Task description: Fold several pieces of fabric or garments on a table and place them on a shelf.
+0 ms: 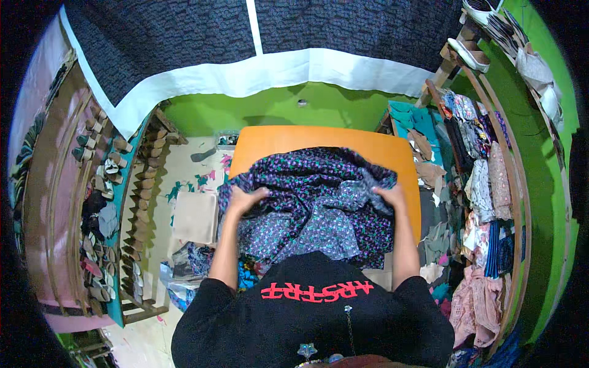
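Observation:
A large dark cloth [294, 175] with a small purple, white and green floral print lies bunched and folded over the orange tabletop [331, 136]. Its paler greyish reverse side shows in the parts nearest me. My left hand [246, 200] grips the cloth's left side, thumb pointing inward and the other fingers hidden in the folds. On the opposite side, my right hand [391, 197] is closed on the cloth's right edge, its fingers partly covered by fabric. Between my hands the material rises in loose wrinkles, and its far edge curves across the table.
Left of the table, a folded beige cloth [195, 218] lies near scattered scraps on the floor. A wooden rack [138, 227] with shoes stands further left. Fabric scraps [437, 242] lie along the right, beside shelves with folded clothes [481, 190]. A dark curtain [343, 30] hangs beyond the table.

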Tool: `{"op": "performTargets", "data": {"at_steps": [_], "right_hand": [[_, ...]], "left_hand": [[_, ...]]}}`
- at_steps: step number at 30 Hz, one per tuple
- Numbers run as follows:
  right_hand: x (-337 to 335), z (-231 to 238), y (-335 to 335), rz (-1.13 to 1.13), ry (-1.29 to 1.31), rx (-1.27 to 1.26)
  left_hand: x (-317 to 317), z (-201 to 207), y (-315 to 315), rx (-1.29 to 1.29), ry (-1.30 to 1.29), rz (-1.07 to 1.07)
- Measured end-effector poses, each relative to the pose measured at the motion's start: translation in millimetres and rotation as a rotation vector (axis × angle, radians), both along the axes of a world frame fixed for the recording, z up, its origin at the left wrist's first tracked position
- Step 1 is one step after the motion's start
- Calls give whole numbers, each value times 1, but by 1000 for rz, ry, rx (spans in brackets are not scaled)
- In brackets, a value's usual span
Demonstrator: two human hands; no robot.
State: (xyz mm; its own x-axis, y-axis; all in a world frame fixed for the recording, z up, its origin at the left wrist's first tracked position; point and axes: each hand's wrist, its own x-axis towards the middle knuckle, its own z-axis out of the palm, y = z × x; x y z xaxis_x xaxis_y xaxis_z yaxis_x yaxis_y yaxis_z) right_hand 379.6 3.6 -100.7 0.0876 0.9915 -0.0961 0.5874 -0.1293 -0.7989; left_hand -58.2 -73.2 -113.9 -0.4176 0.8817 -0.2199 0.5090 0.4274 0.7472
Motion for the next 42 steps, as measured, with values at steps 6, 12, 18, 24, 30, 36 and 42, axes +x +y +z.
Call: {"op": "performTargets", "data": {"at_steps": [6, 12, 18, 24, 30, 36, 42], "right_hand": [[-36, -66, -12, -208, -512, -376], [-34, -76, 0, -206, -535, -78], [-25, -36, 107, -220, -287, 558], [-6, 139, 210, -459, 126, 829], [31, 228, 198, -225, -38, 960], [98, 203, 181, -347, -435, 714], [232, 103, 167, -617, -515, 694]], "left_hand": [[51, -28, 4, -443, 497, -28], [54, -69, 19, -335, 566, -147], [32, -72, 117, 175, 193, 176], [28, 115, 240, 931, -128, 211], [-39, 262, 230, 754, 155, -131], [-153, 222, 209, 825, 163, 33], [-173, 192, 204, 784, 465, 416]]}}
